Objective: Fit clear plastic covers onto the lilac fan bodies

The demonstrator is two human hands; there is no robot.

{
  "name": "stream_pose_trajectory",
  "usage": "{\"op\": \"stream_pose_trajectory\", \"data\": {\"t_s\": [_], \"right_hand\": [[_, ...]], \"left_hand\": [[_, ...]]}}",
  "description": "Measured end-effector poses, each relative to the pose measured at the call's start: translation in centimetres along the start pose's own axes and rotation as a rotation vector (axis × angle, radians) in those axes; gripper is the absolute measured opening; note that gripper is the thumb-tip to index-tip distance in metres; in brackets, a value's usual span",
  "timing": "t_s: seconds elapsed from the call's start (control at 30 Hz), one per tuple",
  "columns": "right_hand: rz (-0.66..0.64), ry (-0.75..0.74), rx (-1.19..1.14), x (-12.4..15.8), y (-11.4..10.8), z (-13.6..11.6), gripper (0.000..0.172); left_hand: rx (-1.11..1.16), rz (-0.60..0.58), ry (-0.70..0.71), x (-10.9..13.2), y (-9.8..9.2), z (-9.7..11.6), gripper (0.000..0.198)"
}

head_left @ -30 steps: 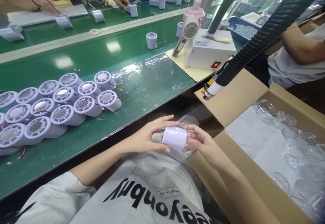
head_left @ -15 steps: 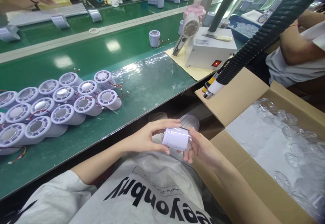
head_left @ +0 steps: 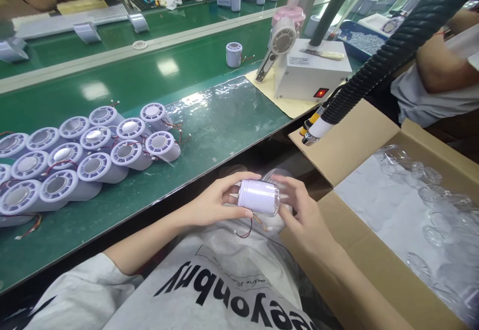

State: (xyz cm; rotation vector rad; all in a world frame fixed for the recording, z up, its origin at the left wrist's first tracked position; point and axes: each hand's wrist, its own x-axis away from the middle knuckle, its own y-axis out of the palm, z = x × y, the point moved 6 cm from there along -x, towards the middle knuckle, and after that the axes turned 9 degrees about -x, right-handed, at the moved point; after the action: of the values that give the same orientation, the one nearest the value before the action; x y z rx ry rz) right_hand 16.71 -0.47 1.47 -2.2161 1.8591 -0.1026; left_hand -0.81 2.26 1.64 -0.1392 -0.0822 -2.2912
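Observation:
Over my lap, below the table edge, my left hand [head_left: 213, 203] grips a white cylinder part [head_left: 258, 196] lying on its side, thumb under and fingers over it. Thin red and orange wires [head_left: 249, 228] dangle from it. My right hand [head_left: 299, 210] is at the part's right end, where a clear plastic cap [head_left: 276, 201] sits; its fingers are spread and blurred. Several matching white cylinders [head_left: 93, 150] with vented round ends lie clustered on the green table at the left.
An open cardboard box [head_left: 348, 135] with clear plastic cups stands at my right. A black corrugated hose with a nozzle [head_left: 318, 125] hangs over its flap. A white machine [head_left: 310, 71] sits on the table. Another person's arm [head_left: 437, 66] is at far right; one more works across the belt.
The cylinder has shifted slightly up, and its wires now hang free below it. My right hand has loosened from cupping the end to spread fingers. A lone cylinder on the belt has drifted right.

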Motion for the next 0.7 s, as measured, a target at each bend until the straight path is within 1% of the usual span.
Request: {"op": "stream_pose_trajectory", "data": {"t_s": [0.03,0.07,0.1,0.13,0.17,0.2,0.27,0.33,0.37,0.43,0.57,0.63,0.7], "right_hand": [[-0.024,-0.191,0.082,0.2,0.0,-1.1,0.036],[-0.073,-0.335,0.131,0.5,0.2,-1.8,0.043],[-0.127,-0.415,0.151,0.7,0.4,-2.2,0.046],[-0.167,-0.424,0.138,0.8,0.5,-2.2,0.047],[-0.188,-0.369,0.086,0.7,0.5,-1.9,0.047],[-0.194,-0.270,-0.003,0.6,0.4,-1.4,0.048],[-0.192,-0.054,-0.244,0.5,0.4,-0.4,0.053],[-0.190,0.090,-0.441,0.6,0.6,0.2,0.053],[-0.189,0.130,-0.493,0.7,0.7,0.4,0.052],[-0.179,0.170,-0.518,0.8,0.7,0.5,0.053],[-0.154,0.216,-0.450,1.0,0.6,1.0,0.052],[-0.154,0.260,-0.433,1.1,1.1,1.6,0.054],[-0.155,0.299,-0.455,1.3,1.7,2.0,0.059]], "left_hand": [[0.032,-0.006,-0.017,0.0,0.0,0.0,0.064],[0.049,-0.018,-0.031,0.0,0.1,-0.1,0.063],[0.049,-0.035,-0.039,0.0,0.1,-0.1,0.063],[0.031,-0.054,-0.041,0.0,0.1,0.0,0.064],[0.000,-0.069,-0.033,0.0,0.1,0.1,0.066],[-0.035,-0.080,-0.014,0.0,0.0,0.3,0.069],[-0.086,-0.095,0.043,0.0,-0.1,0.9,0.073],[-0.100,-0.109,0.066,0.1,-0.1,1.2,0.071],[-0.089,-0.124,0.049,0.2,0.0,1.2,0.069],[-0.044,-0.149,-0.015,0.3,0.1,0.8,0.070],[0.069,-0.183,-0.105,0.2,0.7,-0.8,0.077],[0.110,-0.186,-0.130,0.1,1.0,-1.8,0.079],[0.143,-0.166,-0.149,0.1,1.0,-2.5,0.082]]}}
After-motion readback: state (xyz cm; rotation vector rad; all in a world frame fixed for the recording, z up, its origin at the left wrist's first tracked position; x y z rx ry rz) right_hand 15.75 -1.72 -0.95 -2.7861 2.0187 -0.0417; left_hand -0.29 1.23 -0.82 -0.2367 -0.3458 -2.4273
